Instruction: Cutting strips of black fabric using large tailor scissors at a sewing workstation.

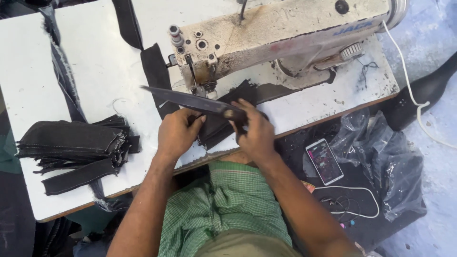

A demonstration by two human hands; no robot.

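Right hand gripping long dark steel scissors, left hand pinching a black denim piece between them on the white tabletop, apparently mid-trim; next cut needs steady fabric.

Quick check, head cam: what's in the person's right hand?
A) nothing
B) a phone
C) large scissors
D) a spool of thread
C: the right hand grips the handles of the large scissors, whose blades point left over the dark fabric strip that the left hand holds down.
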